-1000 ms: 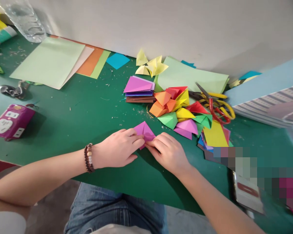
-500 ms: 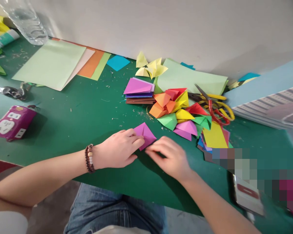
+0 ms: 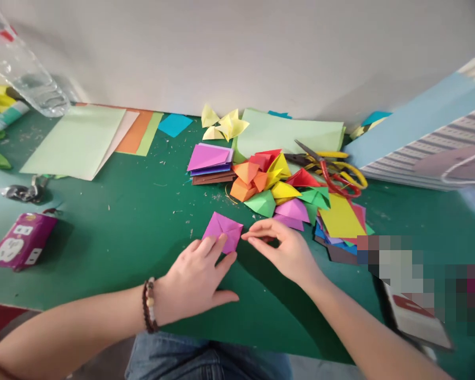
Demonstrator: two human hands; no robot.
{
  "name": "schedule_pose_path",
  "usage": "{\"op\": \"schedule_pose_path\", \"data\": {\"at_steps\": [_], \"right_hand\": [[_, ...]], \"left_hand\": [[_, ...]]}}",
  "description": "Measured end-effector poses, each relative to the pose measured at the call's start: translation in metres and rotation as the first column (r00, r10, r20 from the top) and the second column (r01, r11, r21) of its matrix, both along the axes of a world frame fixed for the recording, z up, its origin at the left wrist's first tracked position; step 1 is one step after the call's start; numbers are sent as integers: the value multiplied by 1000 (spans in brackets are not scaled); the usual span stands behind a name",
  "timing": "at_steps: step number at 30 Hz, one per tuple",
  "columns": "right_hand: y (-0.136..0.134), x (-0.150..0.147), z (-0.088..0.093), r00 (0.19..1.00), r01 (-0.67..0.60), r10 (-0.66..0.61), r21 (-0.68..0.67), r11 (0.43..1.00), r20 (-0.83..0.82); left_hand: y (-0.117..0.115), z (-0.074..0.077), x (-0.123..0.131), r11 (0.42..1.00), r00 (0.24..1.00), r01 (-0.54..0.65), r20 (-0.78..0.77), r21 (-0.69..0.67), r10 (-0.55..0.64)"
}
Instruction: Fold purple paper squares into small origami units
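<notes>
At the near middle of the worktop [image 3: 114,221], the purple paper [image 3: 222,231] is lying flat, folded to a small square with its creases showing.

- Left hand [image 3: 196,277] is lying spread over the paper's near edge. Its fingers [image 3: 214,245] are pressing down, likely pinning the folds so they are not springing open or sliding. The grip is wide open and flat, closing on nothing.
- Right hand [image 3: 288,252] is hovering just right of the paper, forefinger tip reaching to the right corner; I cannot tell whether it is touching. The grip is standing narrowly open, thumb and forefinger slightly parted, with nothing between them.
- Folded pieces [image 3: 277,184] are lying heaped just beyond the right hand, probably set aside within reach.
- Scissors [image 3: 332,169] are lying behind the heap.
- Squares [image 3: 209,163] are sitting stacked beyond the paper, handy as supply.
- Large sheets [image 3: 79,140] are lying at the far left, well apart.
</notes>
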State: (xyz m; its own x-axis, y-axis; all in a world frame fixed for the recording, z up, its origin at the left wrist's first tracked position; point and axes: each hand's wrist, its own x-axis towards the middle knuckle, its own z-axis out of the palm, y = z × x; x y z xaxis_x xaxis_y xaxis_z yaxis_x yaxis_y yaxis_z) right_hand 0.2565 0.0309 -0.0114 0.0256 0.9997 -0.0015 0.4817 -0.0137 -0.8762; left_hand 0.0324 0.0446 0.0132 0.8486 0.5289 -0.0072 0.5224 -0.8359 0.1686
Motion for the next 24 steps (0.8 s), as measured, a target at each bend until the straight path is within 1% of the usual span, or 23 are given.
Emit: {"op": "schedule_pose_path", "data": {"at_steps": [3,6,12,18,24], "right_hand": [[-2,-6,2,993,-106,105,12,994,56],[-3,-9,2,981,-142,133,57,988,139],[2,-11,5,971,-139,109,133,981,213],[10,-11,5,972,-58,16,172,983,235],[17,-10,3,977,-8,-32,185,983,212]], "left_hand": [[-7,-2,8,998,998,-56,-23,31,56],[-5,0,10,997,998,-57,-25,55,58],[-1,4,10,995,996,-48,-65,84,53],[-1,4,9,994,994,-41,-100,100,51],[-1,4,9,996,994,-35,-97,84,43]]}}
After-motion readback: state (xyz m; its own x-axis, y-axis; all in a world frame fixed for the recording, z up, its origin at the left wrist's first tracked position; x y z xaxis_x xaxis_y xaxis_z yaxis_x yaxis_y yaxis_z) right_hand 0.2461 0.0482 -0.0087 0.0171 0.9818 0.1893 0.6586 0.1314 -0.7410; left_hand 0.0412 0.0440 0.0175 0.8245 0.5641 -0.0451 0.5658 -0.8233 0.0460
